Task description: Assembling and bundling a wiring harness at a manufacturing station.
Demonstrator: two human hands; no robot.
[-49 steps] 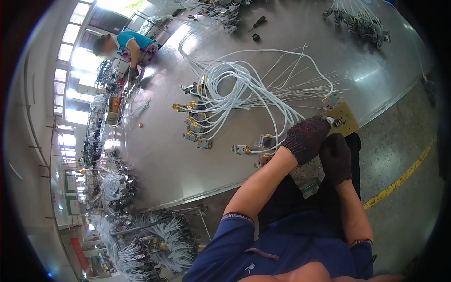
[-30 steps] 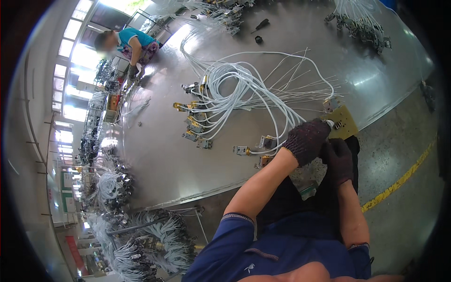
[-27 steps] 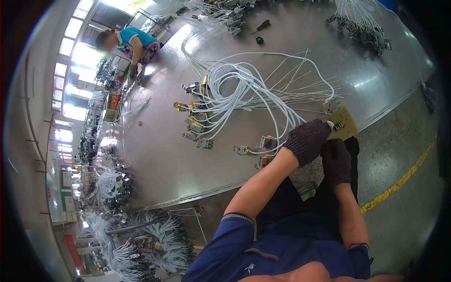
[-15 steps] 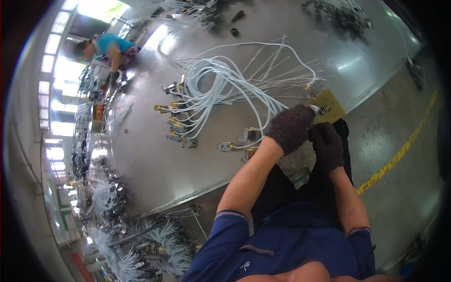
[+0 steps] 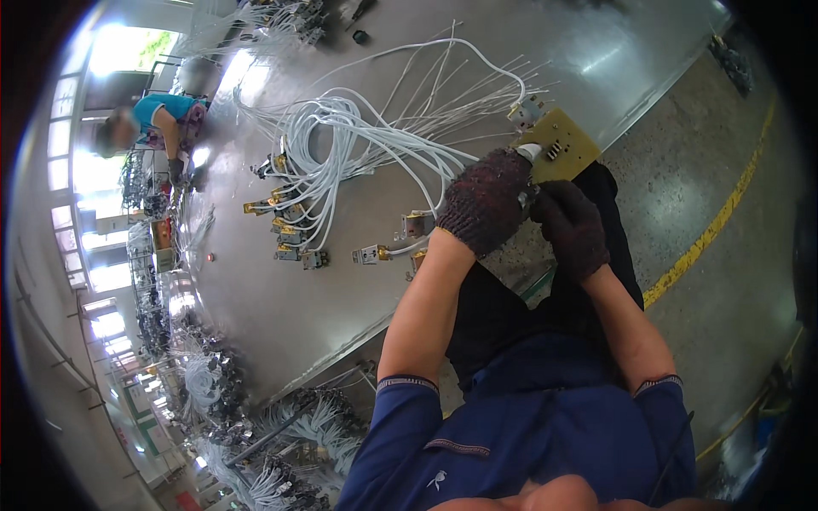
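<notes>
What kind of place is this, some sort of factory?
Most likely a factory floor where wiring is put together. A long metal table carries bundles of white cables with small connectors, more cable bundles hang below, and another worker stands further along.

Both gloved hands meet ahead, left hand [image 5: 487,209] curled in a grip, right hand [image 5: 569,226] just beside.

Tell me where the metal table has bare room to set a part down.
Free: the shiny grey metal table between the small brass-and-grey connectors and its near edge. Crowded: the coiled white cable bundle, and the yellow square board beside both gloved hands.
</notes>
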